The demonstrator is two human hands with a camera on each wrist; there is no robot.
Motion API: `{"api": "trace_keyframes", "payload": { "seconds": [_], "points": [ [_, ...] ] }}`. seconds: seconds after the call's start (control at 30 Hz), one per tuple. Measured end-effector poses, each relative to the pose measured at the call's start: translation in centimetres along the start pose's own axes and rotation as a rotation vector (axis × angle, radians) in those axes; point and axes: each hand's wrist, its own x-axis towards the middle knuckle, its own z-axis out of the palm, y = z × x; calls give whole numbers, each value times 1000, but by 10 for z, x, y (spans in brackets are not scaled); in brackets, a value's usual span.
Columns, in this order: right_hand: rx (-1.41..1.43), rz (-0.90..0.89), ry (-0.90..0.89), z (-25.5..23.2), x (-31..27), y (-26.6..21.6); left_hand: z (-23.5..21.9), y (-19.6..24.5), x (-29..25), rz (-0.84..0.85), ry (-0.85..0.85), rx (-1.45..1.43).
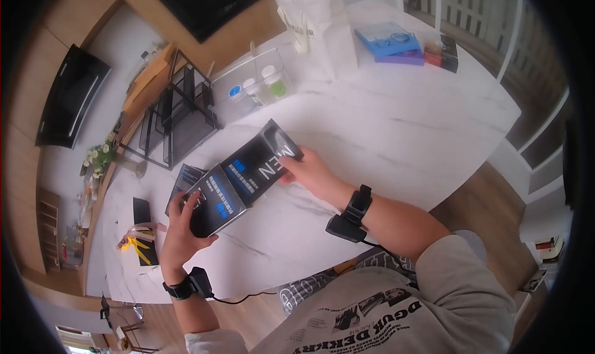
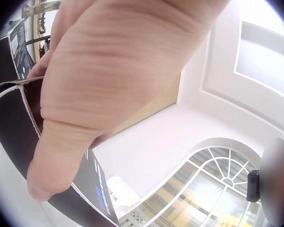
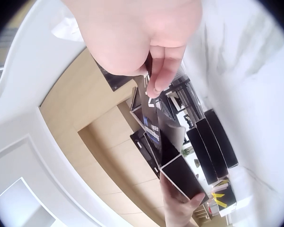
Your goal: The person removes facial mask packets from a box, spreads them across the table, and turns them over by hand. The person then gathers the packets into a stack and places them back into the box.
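My left hand [image 1: 181, 233] grips a black box [image 1: 218, 208] with white and blue print, its thumb along one side and fingers over the face. In the left wrist view an end of this box [image 2: 12, 125] is open beside the thumb. Between thumb and fingers my right hand [image 1: 310, 173] pinches the outer end of a flat, glossy black packet [image 1: 253, 168] lettered "MEN". The packet's other end meets the box, and in the right wrist view the packet [image 3: 150, 111] runs straight from the fingertips to the box [image 3: 182, 177]. Both are held above the marble-patterned table [image 1: 396, 131].
More black boxes [image 1: 183, 181] lie just behind the left hand. A black mesh rack [image 1: 180, 115] and a clear bin [image 1: 251, 90] with bottles stand beyond. Farther back are a white paper bag [image 1: 322, 31], a blue box [image 1: 387, 39] and a dark box [image 1: 441, 53]. Yellow ribbon [image 1: 137, 245] lies left.
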Motion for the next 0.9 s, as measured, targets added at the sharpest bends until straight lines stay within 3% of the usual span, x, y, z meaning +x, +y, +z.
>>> {"api": "trace_keyframes", "payload": {
  "seconds": [0.07, 0.2, 0.47, 0.63, 0.73, 0.87, 0.9],
  "points": [
    [-19, 7, -1, 2, -2, -1, 5, 5, 2, -55, -6, -6],
    [-31, -28, 38, 6, -4, -5, 16, 10, 2, 42, 28, 144],
    [1, -30, 86, 6, -1, -4, 24, 10, -1, 4, 56, 133],
    [2, 47, -49, 18, -12, 0, 30, 24, 9, 30, 76, 64],
    [-310, 85, -202, 18, -17, -7, 37, 23, 13, 63, 68, 114],
    [-142, 28, 60, 19, -13, -15, 35, 22, 12, 77, 112, 124],
    [-245, -27, 48, 11, -8, -7, 35, 22, 13, 72, 107, 117]
  ]
}}
